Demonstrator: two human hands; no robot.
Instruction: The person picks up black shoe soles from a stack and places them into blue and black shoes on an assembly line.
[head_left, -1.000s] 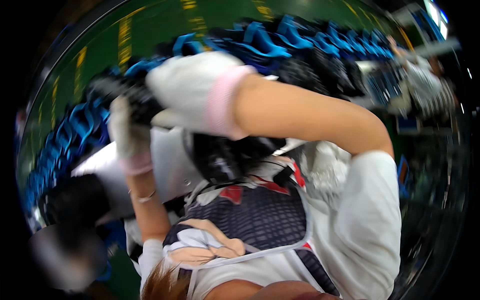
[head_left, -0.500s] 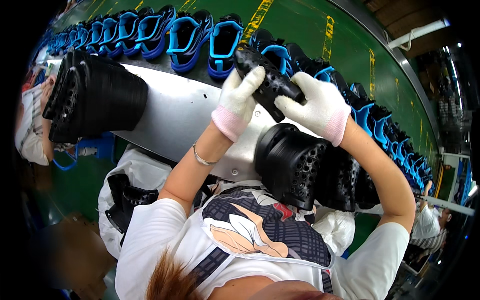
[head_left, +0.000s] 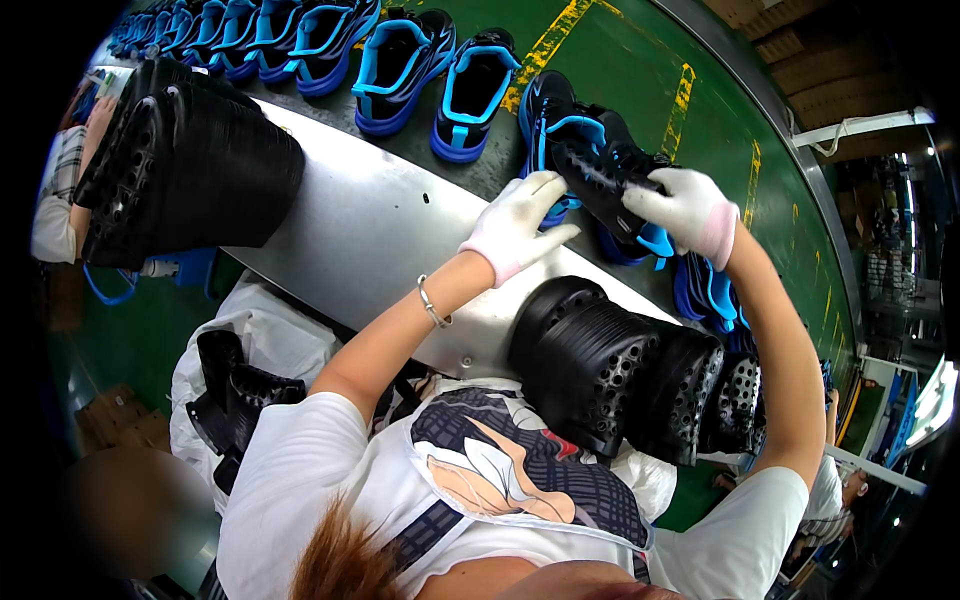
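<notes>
My right hand (head_left: 688, 212), in a white glove with a pink cuff, is closed around one end of a black perforated plastic shoe tree (head_left: 592, 190). The shoe tree tilts over a black and blue sports shoe (head_left: 545, 105) in the row beyond the metal bench; whether its tip is inside a shoe I cannot tell. My left hand (head_left: 520, 218), gloved alike, has its thumb and fingers apart. Its fingertips reach the near side of the shoes by the shoe tree, and I see nothing in its grip. Nested shoe trees (head_left: 590, 365) lie on the bench close to me.
Another nested stack of black shoe trees (head_left: 200, 165) stands at the left end of the metal bench (head_left: 350, 230). Sports shoes (head_left: 475, 95) line the bench's far side. A white sack (head_left: 265, 330) with black pieces lies at lower left. People work at both sides.
My right hand has carried the shoe tree right and down toward the shoes. My left hand has let go of it and opened. The shoe row has shifted in view.
</notes>
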